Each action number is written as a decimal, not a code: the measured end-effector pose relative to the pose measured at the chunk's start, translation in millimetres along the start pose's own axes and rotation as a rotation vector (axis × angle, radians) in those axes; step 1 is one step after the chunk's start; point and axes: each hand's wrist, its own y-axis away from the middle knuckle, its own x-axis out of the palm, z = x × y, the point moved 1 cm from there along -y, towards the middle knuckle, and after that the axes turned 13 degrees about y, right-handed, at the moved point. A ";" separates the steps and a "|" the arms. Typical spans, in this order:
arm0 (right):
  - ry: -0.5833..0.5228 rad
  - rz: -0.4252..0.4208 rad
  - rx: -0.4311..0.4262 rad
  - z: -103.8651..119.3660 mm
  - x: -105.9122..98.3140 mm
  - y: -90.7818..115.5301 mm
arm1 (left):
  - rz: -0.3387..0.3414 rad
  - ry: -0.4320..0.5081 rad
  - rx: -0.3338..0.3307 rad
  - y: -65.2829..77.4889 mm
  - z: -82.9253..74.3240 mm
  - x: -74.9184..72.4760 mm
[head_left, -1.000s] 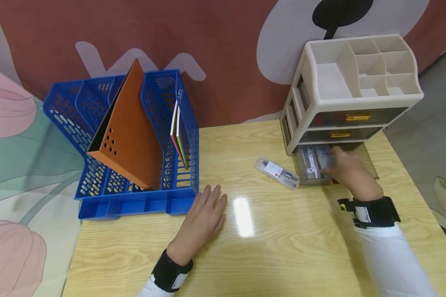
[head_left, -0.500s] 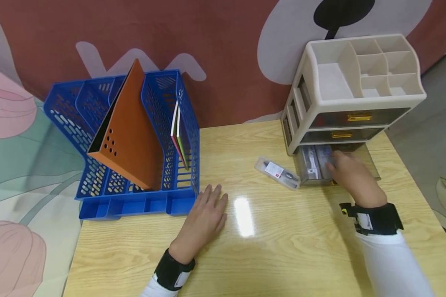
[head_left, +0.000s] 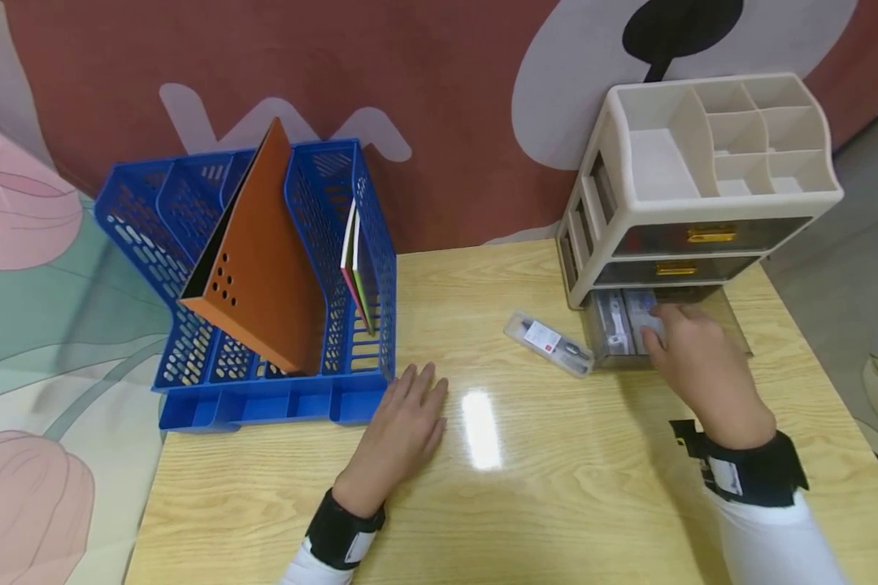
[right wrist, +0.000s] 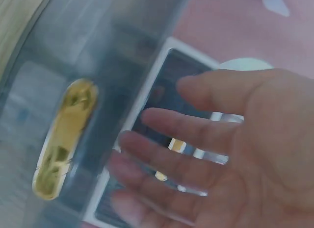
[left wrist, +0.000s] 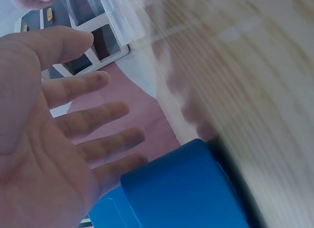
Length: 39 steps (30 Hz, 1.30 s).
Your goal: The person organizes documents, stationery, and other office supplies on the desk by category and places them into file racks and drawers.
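Observation:
My right hand [head_left: 713, 374] is over the pulled-out bottom drawer [head_left: 625, 362] of a white desktop organizer [head_left: 615, 183]. Its fingers are spread and loosely bent in the right wrist view, and nothing shows between them. Inside the see-through drawer, a narrow clear case [head_left: 616, 323] lies beside a second clear, bluish pack [head_left: 644, 313], partly hidden by the hand. Left of the drawer, a clear plastic case [head_left: 549, 344] holding a dark pen and a white label lies on the table. My left hand [head_left: 395, 443] rests on the table, fingertips by a blue file rack [head_left: 278, 400].
An orange folder [head_left: 263, 276] leans in the rack, with thin booklets [head_left: 356, 272] in its right slot. Two upper drawers of the organizer are shut, with gold handles [head_left: 711, 235]. Patterned cloth [head_left: 454, 122] hangs behind the table.
My right hand has drawn back from inside the drawer toward its front right, showing more of the packs there. The left hand stays in place.

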 end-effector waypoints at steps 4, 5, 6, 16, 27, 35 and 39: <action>0.001 -0.202 -0.077 17.2 -5.9 3.5 | -0.027 0.004 0.008 -3.4 2.3 2.0; 0.001 -0.235 -0.097 21.6 -6.3 3.9 | -0.030 0.005 0.009 -4.4 2.8 2.3; -0.002 -0.258 -0.115 26.0 -6.5 4.3 | -0.033 0.009 0.009 -5.3 3.3 2.8; -0.059 -0.274 -0.248 56.1 5.1 6.1 | -0.026 0.048 -0.011 -14.7 6.6 5.5; -0.113 -0.149 -0.313 75.8 30.2 6.2 | -0.053 0.071 -0.009 -25.4 6.4 7.9; -0.082 -0.049 -0.319 87.2 55.0 1.4 | -0.015 0.083 -0.028 -31.7 2.1 12.4; -0.029 -0.036 -0.313 93.2 62.2 0.4 | -0.015 0.096 -0.040 -33.7 0.3 11.6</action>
